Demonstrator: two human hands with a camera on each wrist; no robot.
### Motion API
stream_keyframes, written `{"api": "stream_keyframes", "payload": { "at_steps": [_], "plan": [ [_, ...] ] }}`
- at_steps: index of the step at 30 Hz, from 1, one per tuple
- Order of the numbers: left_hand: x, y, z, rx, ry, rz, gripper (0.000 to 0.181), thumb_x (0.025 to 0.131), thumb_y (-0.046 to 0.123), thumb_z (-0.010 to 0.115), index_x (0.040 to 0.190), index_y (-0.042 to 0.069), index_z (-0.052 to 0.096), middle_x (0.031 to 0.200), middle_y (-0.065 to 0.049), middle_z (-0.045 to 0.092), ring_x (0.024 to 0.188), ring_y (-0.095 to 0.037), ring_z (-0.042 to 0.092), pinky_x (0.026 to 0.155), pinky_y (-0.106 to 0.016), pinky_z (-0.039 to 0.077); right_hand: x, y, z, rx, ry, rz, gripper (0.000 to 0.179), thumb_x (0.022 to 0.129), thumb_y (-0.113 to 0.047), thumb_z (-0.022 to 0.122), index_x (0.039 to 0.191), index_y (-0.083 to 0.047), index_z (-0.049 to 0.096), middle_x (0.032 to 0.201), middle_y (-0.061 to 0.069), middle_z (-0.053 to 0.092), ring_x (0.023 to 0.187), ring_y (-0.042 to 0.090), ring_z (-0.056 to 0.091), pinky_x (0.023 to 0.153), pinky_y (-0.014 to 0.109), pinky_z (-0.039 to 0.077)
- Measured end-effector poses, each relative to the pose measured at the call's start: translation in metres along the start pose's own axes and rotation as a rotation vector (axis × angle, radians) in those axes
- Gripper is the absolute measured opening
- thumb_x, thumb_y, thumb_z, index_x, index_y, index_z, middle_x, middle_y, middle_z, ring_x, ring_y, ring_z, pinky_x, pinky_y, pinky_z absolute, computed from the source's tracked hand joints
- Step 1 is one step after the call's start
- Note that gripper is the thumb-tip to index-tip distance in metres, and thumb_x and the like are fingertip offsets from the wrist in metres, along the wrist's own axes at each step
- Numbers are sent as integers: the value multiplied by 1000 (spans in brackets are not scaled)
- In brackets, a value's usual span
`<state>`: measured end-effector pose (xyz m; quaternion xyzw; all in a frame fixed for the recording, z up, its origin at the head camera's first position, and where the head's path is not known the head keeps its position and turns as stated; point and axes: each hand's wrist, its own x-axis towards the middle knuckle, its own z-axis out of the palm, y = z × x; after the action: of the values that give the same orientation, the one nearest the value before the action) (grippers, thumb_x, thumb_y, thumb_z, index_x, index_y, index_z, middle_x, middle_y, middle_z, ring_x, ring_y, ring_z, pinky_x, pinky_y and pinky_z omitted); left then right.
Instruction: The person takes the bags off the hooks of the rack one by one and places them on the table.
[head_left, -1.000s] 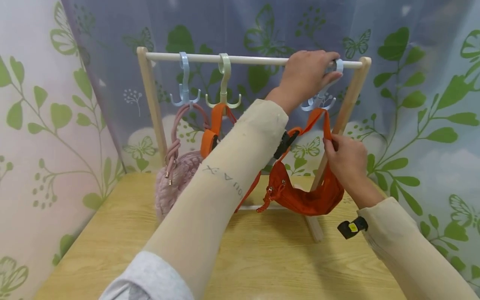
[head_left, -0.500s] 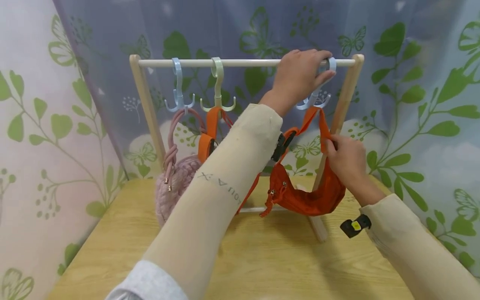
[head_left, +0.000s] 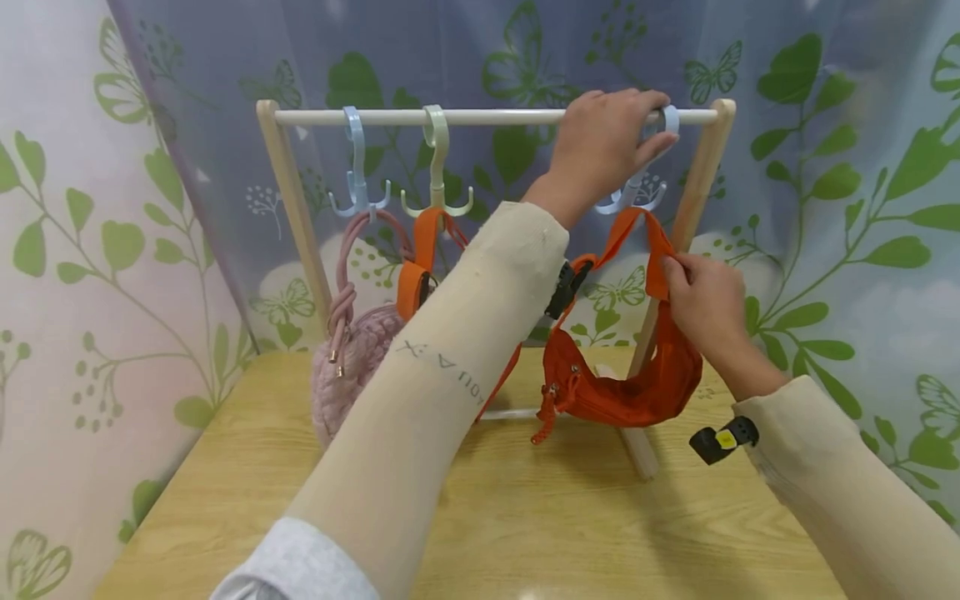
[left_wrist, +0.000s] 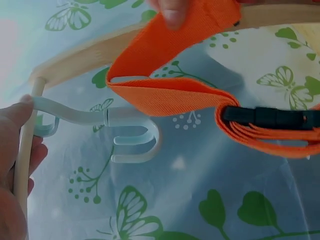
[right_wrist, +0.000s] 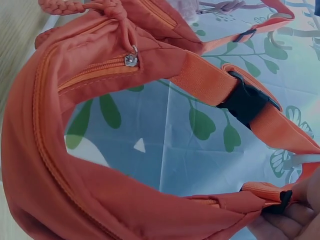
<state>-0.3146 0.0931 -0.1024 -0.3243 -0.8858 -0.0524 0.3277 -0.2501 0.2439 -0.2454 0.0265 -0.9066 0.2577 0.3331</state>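
My left hand [head_left: 609,137] reaches across to the rack's right end, its fingers over the white rail [head_left: 495,117] and its thumb on the top of a pale blue hook [left_wrist: 82,115]. From that hook's lower prongs hangs an orange waist bag [head_left: 626,400] by its strap [left_wrist: 165,97]; one prong is hidden behind the strap. Lower right, my right hand [head_left: 708,308] pinches the strap just above the bag's body. A black buckle [right_wrist: 244,102] joins the strap's other side. In the right wrist view the bag's zipper [right_wrist: 100,69] faces the camera.
A pink woven handbag [head_left: 360,358] hangs on another blue hook [head_left: 358,167] at left. Beside it, a green hook [head_left: 437,162] bears a second orange strap [head_left: 425,242]; my left forearm covers what hangs below. The wooden rack [head_left: 296,200] stands on a wood-grain table [head_left: 525,517].
My right hand has shifted slightly right and up, drawing the strap's right side outward and swinging the orange bag a little right. My left hand stays at the hook.
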Motion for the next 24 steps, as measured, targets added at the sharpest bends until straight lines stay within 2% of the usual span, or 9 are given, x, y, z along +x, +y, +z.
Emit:
{"api": "stream_keyframes", "payload": {
  "at_steps": [3,7,12,16,20,24],
  "plan": [
    [1,0,0,3,3,-4,53,98,54,46,143,27,49,127,12,62,110,-3,59,104,-20,35,3,-1,-2,8,4,1,41,104,-24,44,106,7,70,65,20,63,48,22,52,41,26,38],
    [2,-1,1,0,13,-2,53,97,54,46,142,26,50,126,11,62,108,-4,60,103,-20,37,9,-3,-5,6,8,12,42,104,-25,43,101,6,72,67,20,65,44,16,46,40,27,36],
    [1,-1,2,-6,-4,-17,52,97,54,46,142,27,51,125,12,63,108,-4,60,103,-20,37,14,-4,-8,34,5,44,44,104,-28,44,95,4,73,64,17,64,42,16,45,39,27,35],
    [0,-1,4,-21,-11,-22,52,97,54,47,141,27,51,126,11,63,108,-4,60,104,-20,37,17,-7,-11,76,18,67,43,104,-28,45,97,3,73,64,16,64,41,19,45,38,27,35],
    [1,-1,4,-4,16,-16,51,97,54,47,140,26,52,123,11,64,105,-5,61,101,-20,39,22,-11,-15,84,36,63,44,104,-28,44,95,4,73,62,16,63,40,21,43,37,27,34],
    [2,0,3,0,38,-11,51,98,53,46,139,25,53,122,11,64,104,-5,61,100,-20,39,27,-14,-22,78,43,68,44,104,-28,43,105,5,72,74,22,68,41,16,43,39,25,34]
  ]
}}
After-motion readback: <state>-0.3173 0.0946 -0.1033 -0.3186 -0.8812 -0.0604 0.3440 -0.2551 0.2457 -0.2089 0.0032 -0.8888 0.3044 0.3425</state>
